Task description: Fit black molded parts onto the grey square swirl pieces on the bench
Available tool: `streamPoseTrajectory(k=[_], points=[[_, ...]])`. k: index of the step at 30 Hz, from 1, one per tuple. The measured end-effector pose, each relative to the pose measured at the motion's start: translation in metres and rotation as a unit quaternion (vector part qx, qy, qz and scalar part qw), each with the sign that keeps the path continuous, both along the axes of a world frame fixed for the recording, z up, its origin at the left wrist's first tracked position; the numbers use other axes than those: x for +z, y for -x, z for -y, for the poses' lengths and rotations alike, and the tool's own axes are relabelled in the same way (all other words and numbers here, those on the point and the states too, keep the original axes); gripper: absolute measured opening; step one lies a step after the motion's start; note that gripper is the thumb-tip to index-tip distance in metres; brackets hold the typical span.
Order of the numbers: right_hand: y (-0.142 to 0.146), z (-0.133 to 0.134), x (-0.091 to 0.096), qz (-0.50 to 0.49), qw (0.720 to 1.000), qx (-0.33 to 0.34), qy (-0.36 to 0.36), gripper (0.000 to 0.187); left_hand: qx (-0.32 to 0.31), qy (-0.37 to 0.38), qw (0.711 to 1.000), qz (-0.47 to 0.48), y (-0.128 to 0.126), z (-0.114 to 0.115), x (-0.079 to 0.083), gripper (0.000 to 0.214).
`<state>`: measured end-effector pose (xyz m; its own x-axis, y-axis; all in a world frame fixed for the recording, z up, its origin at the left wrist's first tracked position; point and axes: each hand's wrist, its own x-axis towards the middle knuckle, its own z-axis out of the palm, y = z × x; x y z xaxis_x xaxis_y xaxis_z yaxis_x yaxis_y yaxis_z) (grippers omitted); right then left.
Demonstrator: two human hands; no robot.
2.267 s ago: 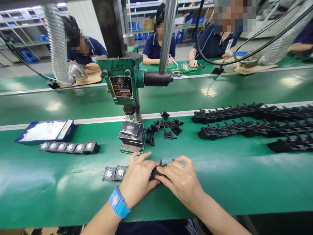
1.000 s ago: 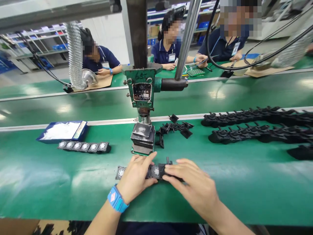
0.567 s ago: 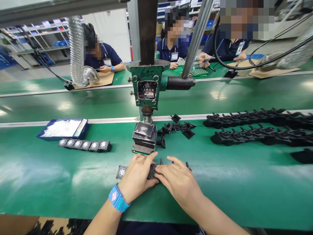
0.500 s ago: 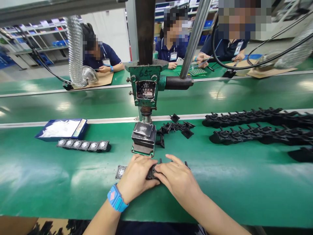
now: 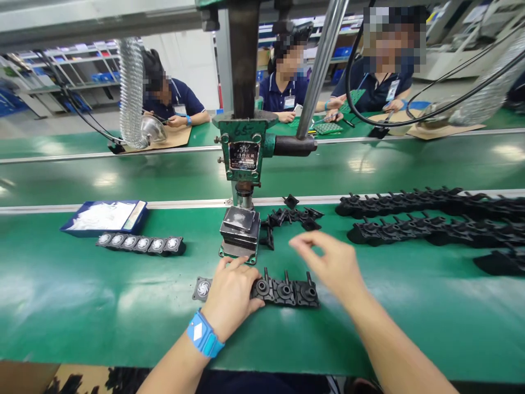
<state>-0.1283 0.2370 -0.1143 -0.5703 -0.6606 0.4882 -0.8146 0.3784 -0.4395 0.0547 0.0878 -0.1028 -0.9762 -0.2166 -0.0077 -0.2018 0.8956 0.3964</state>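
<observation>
Black parts [image 5: 286,290] under left hand [image 5: 230,295], right hand [image 5: 332,262] raised.

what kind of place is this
Most likely a factory assembly line. A long green conveyor belt runs between seated workers in matching navy polo shirts, a green bench press stands at this station, and long rows of identical black plastic parts lie queued on the bench.

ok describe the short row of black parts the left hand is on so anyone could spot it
Start at the green press. On the belt just in front of its metal block, the left hand rests on a short row of black parts. Unlike the white-centred row farther left, these show dark round holes and upright prongs.
</observation>
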Motion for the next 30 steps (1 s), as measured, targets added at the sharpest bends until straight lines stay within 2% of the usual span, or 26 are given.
streamPoseTrajectory(k=[2,5,7,9,11,14,16,19,23,25,28,29,30], points=[[0.041,-0.002,-0.013,-0.012,0.997,-0.08,0.004,0.037,0.001,0.007,1.0,0.0,0.001,-0.001,0.001,0.037],[0.076,-0.006,-0.039,-0.031,0.995,-0.092,-0.019,0.037,-0.004,0.006,1.0,-0.01,-0.001,0.001,0.002,0.042],[0.076,-0.013,-0.052,-0.047,0.996,-0.063,-0.038,0.031,-0.01,0.005,1.0,-0.029,-0.008,0.006,0.002,0.057],[0.063,-0.023,-0.059,-0.066,0.996,-0.019,-0.058,0.029,-0.015,0.003,0.999,-0.049,-0.018,0.015,0.001,0.075],[0.045,-0.037,-0.06,-0.084,0.993,0.027,-0.076,0.029,-0.021,0.003,0.998,-0.06,-0.029,0.025,0.0,0.08],[0.024,-0.054,-0.058,-0.101,0.989,0.061,-0.085,0.027,-0.023,0.005,0.998,-0.064,-0.043,0.039,-0.003,0.071],[0.019,-0.061,-0.056,-0.106,0.991,0.045,-0.071,0.029,-0.023,0.007,0.998,-0.063,-0.046,0.044,-0.005,0.068],[0.025,-0.063,-0.056,-0.072,0.995,0.024,-0.061,0.036,-0.037,0.0,0.998,-0.057,-0.044,0.045,-0.007,0.063],[0.035,-0.062,-0.054,-0.023,0.996,0.048,-0.073,0.038,-0.046,-0.024,0.998,-0.045,-0.039,0.041,-0.009,0.054],[0.027,-0.06,-0.044,-0.021,0.998,0.021,-0.055,0.038,-0.04,-0.034,0.998,-0.043,-0.037,0.04,-0.009,0.052],[-0.007,-0.05,-0.014,-0.003,0.997,-0.06,0.044,0.03,-0.033,-0.058,0.997,-0.048,-0.038,0.041,-0.011,0.057],[-0.023,-0.044,-0.002,-0.005,0.994,-0.059,0.089,0.025,-0.03,-0.067,0.996,-0.05,-0.038,0.041,-0.012,0.061],[-0.039,-0.036,0.009,-0.018,0.992,-0.021,0.121,0.019,-0.026,-0.074,0.996,-0.051,-0.038,0.041,-0.013,0.067]])
